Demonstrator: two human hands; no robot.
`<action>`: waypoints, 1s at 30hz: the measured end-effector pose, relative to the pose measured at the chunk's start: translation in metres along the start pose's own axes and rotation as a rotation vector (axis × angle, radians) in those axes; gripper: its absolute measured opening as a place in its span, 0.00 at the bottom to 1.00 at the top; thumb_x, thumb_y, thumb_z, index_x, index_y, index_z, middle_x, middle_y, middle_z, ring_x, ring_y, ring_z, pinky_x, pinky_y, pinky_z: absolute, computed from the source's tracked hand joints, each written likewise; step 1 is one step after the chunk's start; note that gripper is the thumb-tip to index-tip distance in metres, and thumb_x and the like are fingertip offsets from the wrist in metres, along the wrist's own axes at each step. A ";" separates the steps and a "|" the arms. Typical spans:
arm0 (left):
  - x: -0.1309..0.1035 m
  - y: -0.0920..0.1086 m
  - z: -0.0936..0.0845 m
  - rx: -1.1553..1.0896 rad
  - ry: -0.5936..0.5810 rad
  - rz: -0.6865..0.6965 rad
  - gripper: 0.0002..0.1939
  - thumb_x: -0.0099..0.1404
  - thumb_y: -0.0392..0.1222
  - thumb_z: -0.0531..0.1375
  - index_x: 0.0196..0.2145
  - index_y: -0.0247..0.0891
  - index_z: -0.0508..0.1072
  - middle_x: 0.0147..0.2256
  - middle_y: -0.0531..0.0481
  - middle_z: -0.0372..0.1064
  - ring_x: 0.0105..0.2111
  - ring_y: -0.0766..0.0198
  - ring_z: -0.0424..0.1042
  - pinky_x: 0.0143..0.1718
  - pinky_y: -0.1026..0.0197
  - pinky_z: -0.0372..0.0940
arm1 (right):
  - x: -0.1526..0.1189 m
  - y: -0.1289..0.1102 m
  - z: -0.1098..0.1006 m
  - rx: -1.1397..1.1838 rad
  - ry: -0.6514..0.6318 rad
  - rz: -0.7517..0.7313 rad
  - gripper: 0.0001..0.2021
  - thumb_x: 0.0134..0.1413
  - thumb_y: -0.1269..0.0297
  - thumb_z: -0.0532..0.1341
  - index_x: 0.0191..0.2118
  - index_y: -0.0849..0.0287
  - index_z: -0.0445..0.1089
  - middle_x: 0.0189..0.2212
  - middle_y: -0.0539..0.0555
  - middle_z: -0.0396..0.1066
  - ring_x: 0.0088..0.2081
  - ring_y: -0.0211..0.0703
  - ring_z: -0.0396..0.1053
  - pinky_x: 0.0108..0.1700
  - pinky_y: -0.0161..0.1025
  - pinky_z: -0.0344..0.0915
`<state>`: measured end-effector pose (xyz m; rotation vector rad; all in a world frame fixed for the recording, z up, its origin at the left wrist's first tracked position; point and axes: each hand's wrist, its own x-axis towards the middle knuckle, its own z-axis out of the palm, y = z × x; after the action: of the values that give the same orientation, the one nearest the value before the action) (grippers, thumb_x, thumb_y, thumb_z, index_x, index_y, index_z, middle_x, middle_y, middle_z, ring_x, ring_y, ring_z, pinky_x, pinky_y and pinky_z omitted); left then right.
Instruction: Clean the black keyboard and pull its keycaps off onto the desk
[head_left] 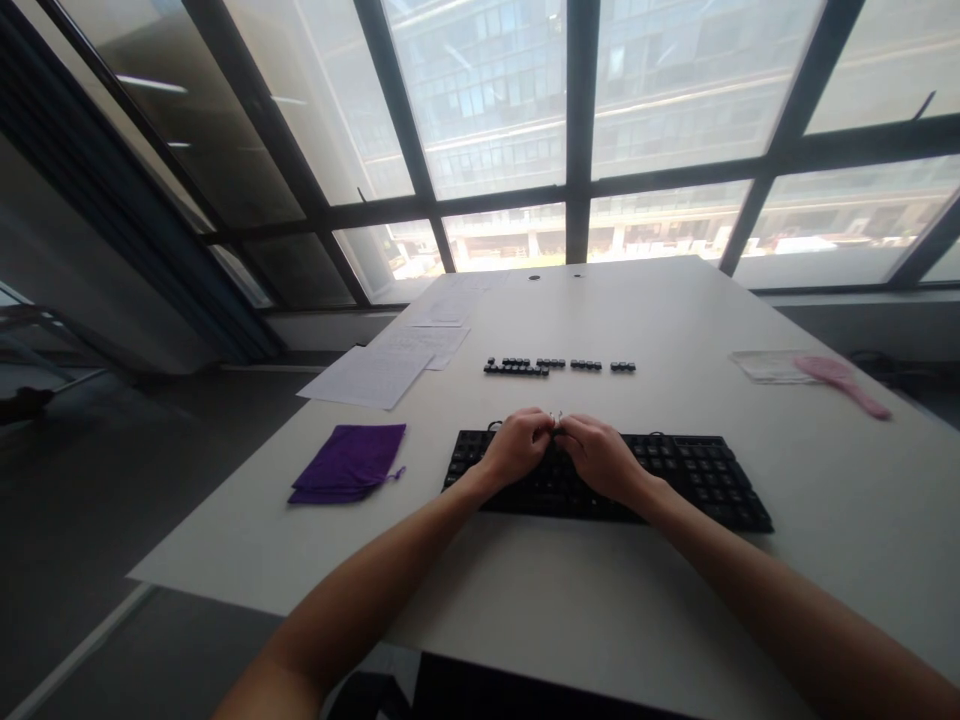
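Note:
My left hand (pixel 520 440) and my right hand (pixel 596 452) meet over the middle of a black keyboard (pixel 709 480). Both are closed, fingertips pinched together around a small keycap puller (pixel 556 418) whose thin pale wire prongs stick up between them. Whether a keycap sits in the puller is hidden by the fingers. Beyond the keyboard, several loose black keycaps (pixel 517 368) lie in rows on the white table, with smaller groups of keycaps (pixel 622 367) off to the right.
A folded purple drawstring pouch (pixel 349 460) lies left of the keyboard. Printed paper sheets (pixel 371 377) are spread along the table's left edge. On the right, a pink hairbrush (pixel 844 382) rests partly on a pale cloth or packet (pixel 769 368). Large windows stand behind the white table (pixel 645 300).

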<state>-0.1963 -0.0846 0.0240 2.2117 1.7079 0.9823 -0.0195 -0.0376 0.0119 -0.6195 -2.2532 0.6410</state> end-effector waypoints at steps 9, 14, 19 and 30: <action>-0.006 0.002 -0.007 -0.029 -0.178 0.066 0.07 0.63 0.42 0.65 0.39 0.40 0.77 0.40 0.47 0.73 0.45 0.56 0.70 0.49 0.56 0.64 | 0.002 0.008 -0.001 0.219 0.091 0.178 0.11 0.61 0.66 0.56 0.27 0.58 0.67 0.23 0.49 0.69 0.27 0.40 0.64 0.32 0.36 0.57; -0.005 -0.002 -0.001 -0.066 -0.157 0.012 0.08 0.62 0.43 0.67 0.40 0.41 0.78 0.38 0.49 0.74 0.41 0.58 0.71 0.48 0.56 0.64 | 0.005 0.012 -0.005 0.404 0.138 0.267 0.11 0.61 0.63 0.58 0.28 0.58 0.70 0.24 0.51 0.74 0.27 0.42 0.69 0.32 0.37 0.62; -0.006 0.001 -0.002 -0.104 -0.073 0.045 0.10 0.62 0.38 0.67 0.43 0.41 0.78 0.40 0.49 0.75 0.44 0.58 0.71 0.50 0.56 0.64 | 0.005 0.011 -0.006 0.436 0.171 0.261 0.11 0.61 0.60 0.58 0.30 0.58 0.69 0.24 0.51 0.73 0.27 0.42 0.70 0.32 0.37 0.64; -0.010 0.007 0.000 0.023 0.043 0.073 0.19 0.62 0.30 0.64 0.49 0.42 0.68 0.44 0.48 0.71 0.43 0.60 0.71 0.47 0.56 0.68 | 0.007 0.013 0.000 0.469 0.169 0.299 0.08 0.65 0.57 0.55 0.39 0.55 0.66 0.28 0.51 0.76 0.32 0.45 0.75 0.37 0.40 0.68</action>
<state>-0.1920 -0.0958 0.0236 2.2990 1.6756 1.0393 -0.0206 -0.0230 0.0077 -0.7415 -1.7780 1.1747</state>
